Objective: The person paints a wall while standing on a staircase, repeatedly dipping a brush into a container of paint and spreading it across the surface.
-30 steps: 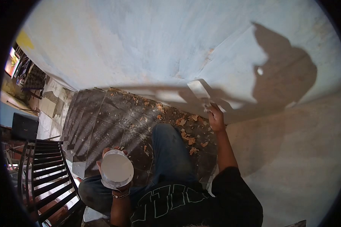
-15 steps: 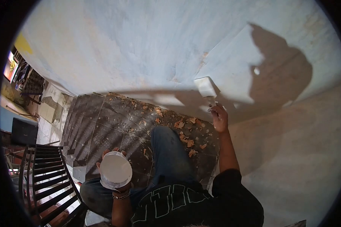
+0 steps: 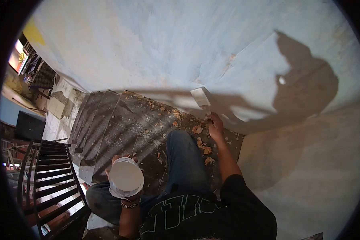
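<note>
In my right hand [image 3: 216, 126] is a flat paintbrush [image 3: 200, 97], its wide head coated white. The fingers close round the handle, and the brush head is at the lower part of the pale blue-white wall [image 3: 148, 52]; whether it touches cannot be told. My left hand [image 3: 136, 195] is wrapped round a round tub [image 3: 126, 176] filled almost to the rim with white paint. That tub is over my bent left leg, its open top facing up, and hides most of the palm. A bracelet circles the left wrist.
Dark floor tiles [image 3: 108, 128] lie below the wall, strewn with orange-brown flakes [image 3: 197, 129]. To the left stands a dark slatted railing [image 3: 54, 176]. A second wall [image 3: 308, 160] meets the first at a corner on the right. My knee [image 3: 182, 144] is between both hands.
My right hand has moved left along the wall with the paintbrush. The left hand still holds the tub, and the whole view has shifted slightly.
</note>
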A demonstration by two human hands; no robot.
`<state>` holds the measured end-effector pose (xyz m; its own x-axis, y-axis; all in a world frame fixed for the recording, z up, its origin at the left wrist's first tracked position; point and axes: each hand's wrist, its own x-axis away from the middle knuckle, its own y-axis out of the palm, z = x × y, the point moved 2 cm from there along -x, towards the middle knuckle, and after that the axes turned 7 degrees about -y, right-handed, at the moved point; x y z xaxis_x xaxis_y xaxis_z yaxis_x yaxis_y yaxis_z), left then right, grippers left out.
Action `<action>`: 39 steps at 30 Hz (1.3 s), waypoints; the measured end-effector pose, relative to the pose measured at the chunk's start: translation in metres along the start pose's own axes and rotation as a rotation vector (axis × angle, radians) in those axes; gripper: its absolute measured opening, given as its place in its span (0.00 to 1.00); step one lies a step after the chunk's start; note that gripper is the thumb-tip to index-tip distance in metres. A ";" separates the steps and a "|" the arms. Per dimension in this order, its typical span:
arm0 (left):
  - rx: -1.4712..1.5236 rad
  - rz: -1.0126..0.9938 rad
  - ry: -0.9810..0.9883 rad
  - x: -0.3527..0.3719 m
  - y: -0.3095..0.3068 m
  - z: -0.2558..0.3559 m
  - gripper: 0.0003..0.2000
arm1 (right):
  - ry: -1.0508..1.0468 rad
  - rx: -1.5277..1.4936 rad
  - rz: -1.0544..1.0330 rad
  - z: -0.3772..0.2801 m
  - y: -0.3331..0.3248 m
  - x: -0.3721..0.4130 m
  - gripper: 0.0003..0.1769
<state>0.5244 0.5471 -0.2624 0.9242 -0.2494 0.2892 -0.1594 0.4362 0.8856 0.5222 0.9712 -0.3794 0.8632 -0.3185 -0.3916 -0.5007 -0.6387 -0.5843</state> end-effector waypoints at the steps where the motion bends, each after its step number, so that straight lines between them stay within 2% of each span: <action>1: -0.017 -0.005 0.014 -0.001 -0.004 0.001 0.31 | 0.010 0.052 -0.012 0.003 0.003 -0.004 0.11; 4: -0.001 0.022 0.019 0.000 0.000 0.001 0.32 | 0.014 0.081 0.155 0.049 -0.015 0.035 0.10; 6: -0.006 -0.007 0.034 -0.002 0.001 0.005 0.32 | 0.331 0.048 0.040 0.035 -0.043 0.075 0.11; 8: -0.052 -0.093 0.054 -0.007 -0.007 0.004 0.31 | 0.470 -0.198 -0.006 0.015 -0.053 0.101 0.14; 11: -0.038 -0.117 0.041 -0.010 -0.003 0.001 0.31 | 0.403 -0.731 0.070 -0.045 -0.051 0.095 0.17; 12: -0.041 -0.117 0.044 -0.012 0.001 0.001 0.31 | 0.418 -0.770 0.076 -0.079 -0.055 0.078 0.21; 15: -0.028 -0.116 0.042 -0.013 0.010 0.000 0.30 | 0.218 -0.998 0.017 -0.107 -0.050 0.052 0.24; 18: 0.033 -0.106 0.015 -0.011 0.010 0.000 0.29 | -0.056 -0.048 -0.053 -0.138 -0.052 0.009 0.25; 21: 0.050 -0.098 0.008 -0.009 0.011 0.002 0.29 | -0.330 0.268 -0.119 -0.154 -0.056 -0.031 0.17; 27: -0.001 -0.111 0.050 -0.005 0.014 0.010 0.28 | -0.329 0.124 -0.100 -0.139 -0.040 -0.069 0.13; 30: 0.024 -0.098 0.044 -0.003 0.016 0.011 0.28 | -0.363 0.174 -0.100 -0.132 -0.039 -0.087 0.15; 31: 0.028 -0.103 0.034 -0.002 0.018 0.012 0.28 | -0.271 0.240 -0.074 -0.132 -0.044 -0.092 0.14; 33: 0.019 -0.099 0.032 -0.002 0.021 0.014 0.28 | -0.091 0.367 -0.017 -0.138 -0.066 -0.106 0.13; 35: -0.008 -0.076 0.041 -0.004 0.023 0.016 0.28 | -0.326 0.309 0.169 -0.180 -0.106 -0.124 0.11; 39: 0.015 -0.169 0.030 -0.006 0.033 0.017 0.28 | -0.281 0.176 0.262 -0.251 -0.185 -0.136 0.13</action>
<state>0.5082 0.5483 -0.2286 0.9482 -0.2921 0.1245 -0.0053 0.3774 0.9260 0.5137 0.9563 -0.0398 0.6662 -0.2351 -0.7077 -0.7254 -0.4245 -0.5418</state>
